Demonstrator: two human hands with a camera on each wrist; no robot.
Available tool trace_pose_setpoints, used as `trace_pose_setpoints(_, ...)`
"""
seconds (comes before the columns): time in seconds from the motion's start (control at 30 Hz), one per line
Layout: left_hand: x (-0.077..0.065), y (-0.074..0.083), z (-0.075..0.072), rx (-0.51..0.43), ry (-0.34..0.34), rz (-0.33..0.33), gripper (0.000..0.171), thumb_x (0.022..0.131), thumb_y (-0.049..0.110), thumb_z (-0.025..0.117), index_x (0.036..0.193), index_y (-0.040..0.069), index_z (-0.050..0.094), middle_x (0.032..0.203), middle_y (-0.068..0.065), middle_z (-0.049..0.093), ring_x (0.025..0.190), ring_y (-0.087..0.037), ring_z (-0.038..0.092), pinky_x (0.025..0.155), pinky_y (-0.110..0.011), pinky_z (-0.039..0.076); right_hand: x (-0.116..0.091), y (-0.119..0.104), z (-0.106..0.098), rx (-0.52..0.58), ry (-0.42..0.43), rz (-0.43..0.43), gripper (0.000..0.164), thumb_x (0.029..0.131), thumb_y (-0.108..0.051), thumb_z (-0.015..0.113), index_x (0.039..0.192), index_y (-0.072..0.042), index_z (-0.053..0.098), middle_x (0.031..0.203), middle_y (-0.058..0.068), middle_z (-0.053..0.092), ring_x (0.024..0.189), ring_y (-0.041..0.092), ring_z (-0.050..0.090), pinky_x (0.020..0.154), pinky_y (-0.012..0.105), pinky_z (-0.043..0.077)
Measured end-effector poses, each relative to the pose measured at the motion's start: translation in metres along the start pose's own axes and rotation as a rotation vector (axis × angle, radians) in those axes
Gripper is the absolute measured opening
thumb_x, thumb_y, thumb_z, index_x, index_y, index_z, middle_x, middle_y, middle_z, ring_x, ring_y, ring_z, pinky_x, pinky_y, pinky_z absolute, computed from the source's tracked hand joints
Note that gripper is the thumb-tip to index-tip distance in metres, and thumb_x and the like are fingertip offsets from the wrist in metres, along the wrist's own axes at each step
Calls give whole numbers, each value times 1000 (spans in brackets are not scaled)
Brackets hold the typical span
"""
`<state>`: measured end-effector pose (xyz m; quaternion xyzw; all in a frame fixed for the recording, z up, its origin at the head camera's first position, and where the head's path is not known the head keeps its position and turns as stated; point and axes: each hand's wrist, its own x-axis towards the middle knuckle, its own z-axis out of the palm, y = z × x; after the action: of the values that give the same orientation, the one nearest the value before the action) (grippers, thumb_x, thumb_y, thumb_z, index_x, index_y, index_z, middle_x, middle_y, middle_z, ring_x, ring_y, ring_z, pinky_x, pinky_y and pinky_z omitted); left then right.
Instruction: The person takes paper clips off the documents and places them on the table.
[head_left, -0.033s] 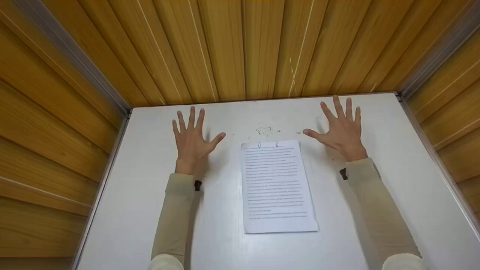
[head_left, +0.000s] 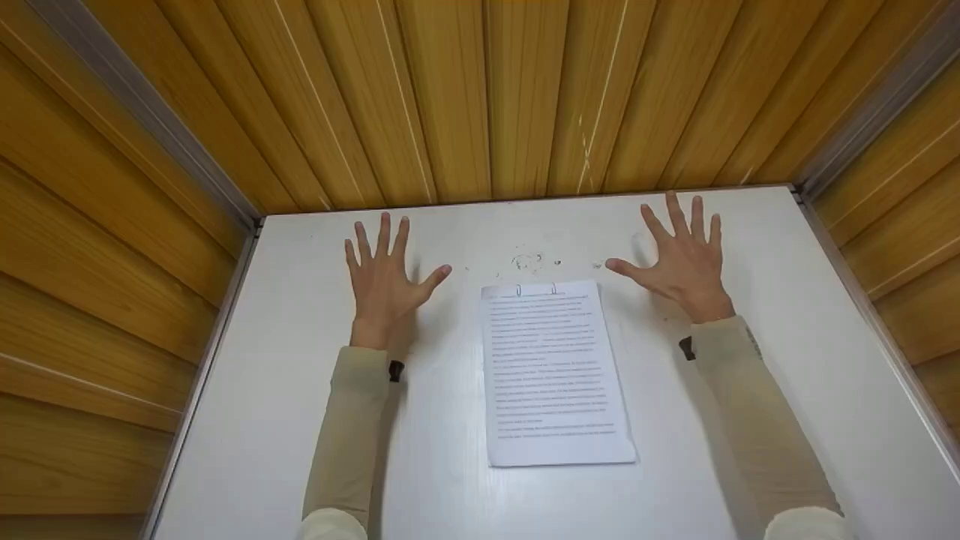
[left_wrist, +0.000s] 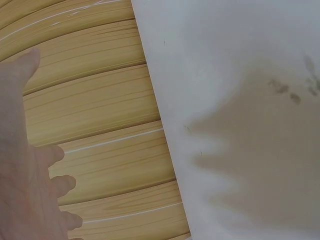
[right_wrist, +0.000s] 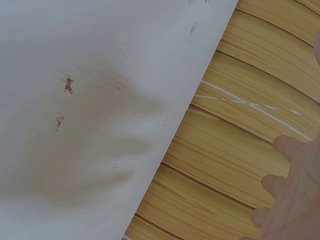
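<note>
A stack of printed paper lies on the white table, a little right of the middle in the head view. Two paper clips sit along its top edge. To the left of the stack, my left hand is held over the table with straight, spread fingers and nothing in it. On the other side, my right hand is spread the same way, its thumb pointing toward the stack's upper right corner. Both wrist views show a hand's shadow on the tabletop, apart from the left hand and the right hand.
Wood-patterned panels stand behind the table and at both sides. Grey metal posts mark the corners. Dark scuff marks show on the tabletop beyond the paper.
</note>
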<state>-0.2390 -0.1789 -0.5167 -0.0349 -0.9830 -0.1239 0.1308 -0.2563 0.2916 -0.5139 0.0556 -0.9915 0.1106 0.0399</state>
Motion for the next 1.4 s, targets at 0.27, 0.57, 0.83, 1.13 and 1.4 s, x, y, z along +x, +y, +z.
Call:
trace_pose_setpoints(0.27, -2, 1, -3, 9, 2, -4, 113, 84, 94, 45, 171, 24, 26, 180, -8, 14, 164, -50, 1, 129, -68, 1, 0, -3, -2, 2, 0, -4, 119, 82, -96, 51, 172, -25, 21, 181, 11, -2, 164, 47, -12, 126, 71, -11)
trace_pose_setpoints(0.57, -6, 3, -2, 11, 6, 5, 113, 84, 94, 46, 171, 24, 26, 180, -9, 17, 164, -50, 2, 129, -67, 1, -2, -4, -4, 13, 13, -11, 118, 83, -95, 51, 172, -24, 22, 181, 10, -2, 165, 47, -8, 126, 71, -9)
trace_pose_setpoints(0.83, -14, 10, 6, -57, -4, 4, 109, 88, 91, 47, 171, 23, 28, 179, -9, 21, 164, -49, 5, 130, -66, 1, -8, -8, 2, 48, 11, -22, 117, 84, -92, 54, 171, -21, 25, 181, 15, 5, 165, 48, -4, 127, 71, -4)
trace_pose_setpoints(1.13, -23, 25, 14, -329, -47, -28, 97, 95, 77, 58, 168, 18, 35, 175, -9, 32, 162, -46, 22, 128, -66, 17, -15, -12, 1, 325, -52, -22, 107, 92, -76, 64, 172, -18, 23, 179, 18, 14, 163, 50, 9, 125, 74, 11)
trace_pose_setpoints(1.4, -24, 33, 19, -698, -105, -108, 77, 104, 55, 64, 164, 12, 42, 169, -11, 43, 157, -36, 38, 126, -57, 32, -14, -21, -1, 647, -142, 32, 95, 100, -61, 66, 170, -12, 25, 175, 22, 25, 160, 48, 26, 125, 68, 25)
